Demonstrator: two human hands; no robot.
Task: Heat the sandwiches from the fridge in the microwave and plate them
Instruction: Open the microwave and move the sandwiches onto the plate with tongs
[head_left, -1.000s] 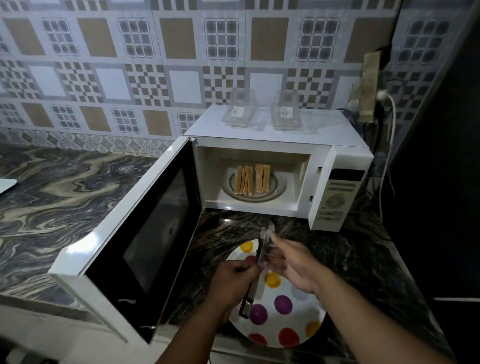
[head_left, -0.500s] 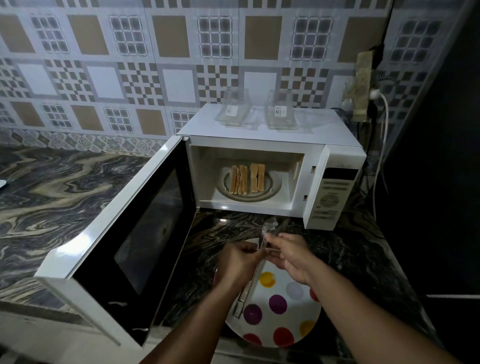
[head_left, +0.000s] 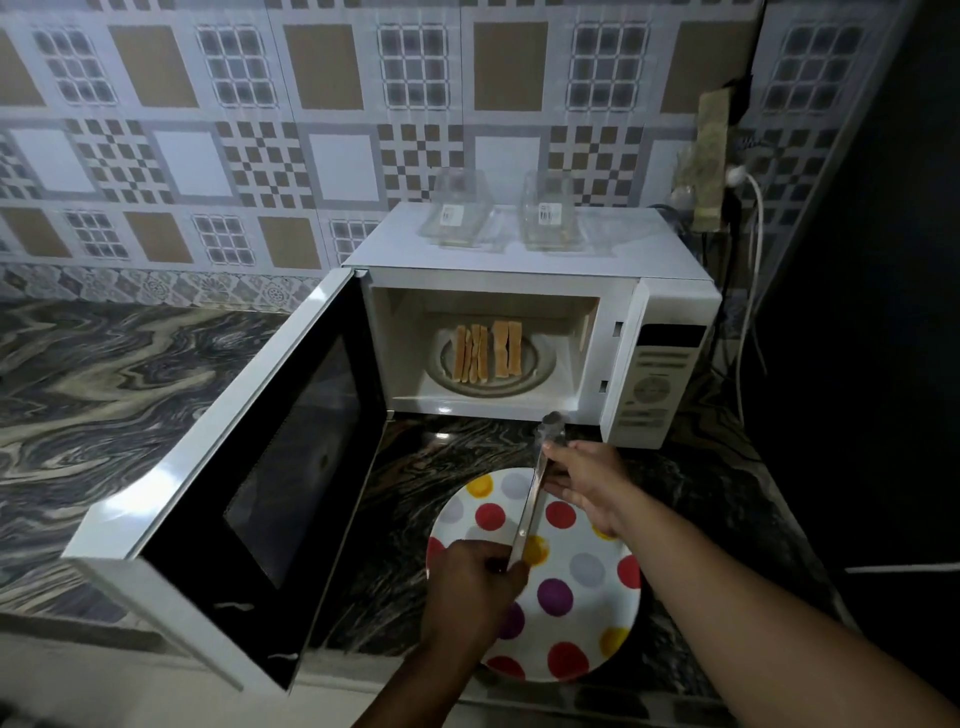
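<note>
I see the white microwave oven (head_left: 530, 312) at 12 o'clock on the dark marbled stone bench (head_left: 104, 405), its black-windowed door (head_left: 249, 499) swung fully open toward 8 o'clock, taking up the bench left of my hands. Inside, the toasted brown sandwiches (head_left: 487, 349) stand on edge in two groups on the round glass turntable (head_left: 540, 371); the opening in front of them is clear. On the oven's top, two clear plastic containers (head_left: 460, 213) sit side by side. Each has a small white label; the print is too small to read. The control panel (head_left: 657, 384) at 2 o'clock has markings I can't make out. At 1 o'clock a white plug and cable (head_left: 748, 218) hang down the patterned tiled wall (head_left: 260, 130).

The white round plate with coloured polka dots (head_left: 582, 623) lies on the bench at 6 o'clock, just in front of the oven, with no food on it. Slim metal tongs (head_left: 535, 493) are held above it, tips pointing to 12, arms pressed together. My left hand (head_left: 470, 587) has its grip pinching the tongs' near end; my right hand (head_left: 587, 480) pinches them near the tips with thumb and fingers.
</note>
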